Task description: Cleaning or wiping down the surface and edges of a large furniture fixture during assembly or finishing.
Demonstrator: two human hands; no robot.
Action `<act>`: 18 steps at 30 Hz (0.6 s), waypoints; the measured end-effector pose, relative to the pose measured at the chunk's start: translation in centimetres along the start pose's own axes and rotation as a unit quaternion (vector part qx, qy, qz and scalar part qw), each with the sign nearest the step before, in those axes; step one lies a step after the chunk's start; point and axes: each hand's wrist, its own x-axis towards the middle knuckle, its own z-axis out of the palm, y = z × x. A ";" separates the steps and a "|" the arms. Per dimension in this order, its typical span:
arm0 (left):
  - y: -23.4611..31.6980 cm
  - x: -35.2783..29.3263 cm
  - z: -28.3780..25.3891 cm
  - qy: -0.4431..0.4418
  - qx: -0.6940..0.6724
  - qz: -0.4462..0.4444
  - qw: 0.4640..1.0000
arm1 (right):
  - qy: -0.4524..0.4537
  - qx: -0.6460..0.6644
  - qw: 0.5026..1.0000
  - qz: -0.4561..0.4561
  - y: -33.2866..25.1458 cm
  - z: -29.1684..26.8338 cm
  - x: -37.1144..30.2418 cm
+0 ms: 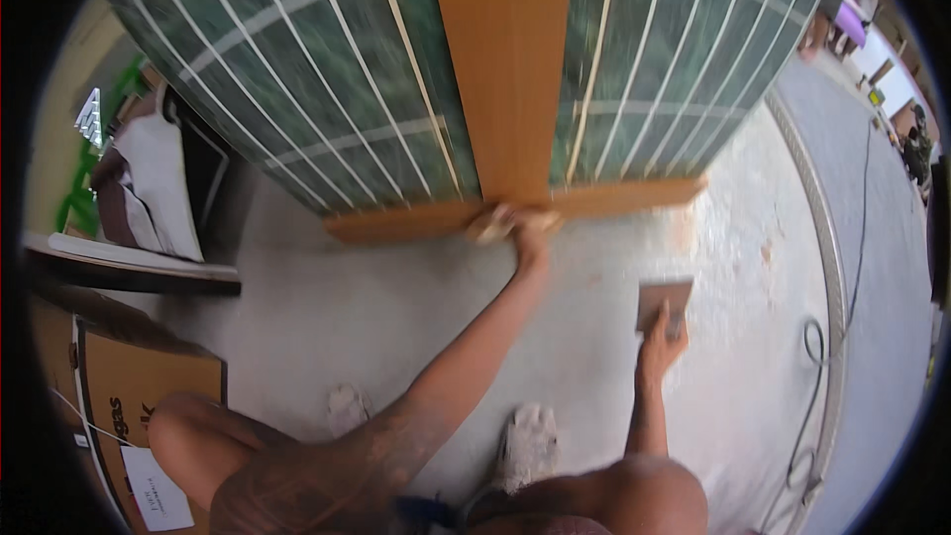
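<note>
My left hand [527, 228] reaches forward to the foot of an upright brown wooden panel strip [503, 59], where it joins the lower rail [634, 198]. Its fingers are pressed round a tan, rag-like piece [488, 226] lying against the wood; motion blurs the detail. On either side of the strip are dark green panels [327, 69] crossed by white and tan lines. Lower and to the right, my right hand [664, 342] grips a flat, square brown sheet [662, 299] by its near edge, held above the floor; its exact kind is unclear.
A pale, stained floor [416, 287] lies under my sandaled feet [532, 436]. Cardboard [149, 376] leans at the left, below a dark-edged board [139, 267] and a white cloth [163, 178]. A cable [812, 406] runs along the right edge; people are at the far right.
</note>
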 end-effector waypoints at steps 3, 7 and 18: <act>8.6 0.9 -10.6 0.157 -0.076 0.053 0.983 | -0.008 0.058 0.996 0.072 -0.3 -1.9 -0.3; 14.9 -2.4 -15.4 0.355 0.100 0.242 0.898 | 0.021 0.068 0.995 0.066 -0.8 -1.2 -0.8; 18.1 -22.9 6.4 -0.014 -0.124 0.013 0.992 | -0.436 -0.122 0.867 0.210 1.8 1.2 -1.3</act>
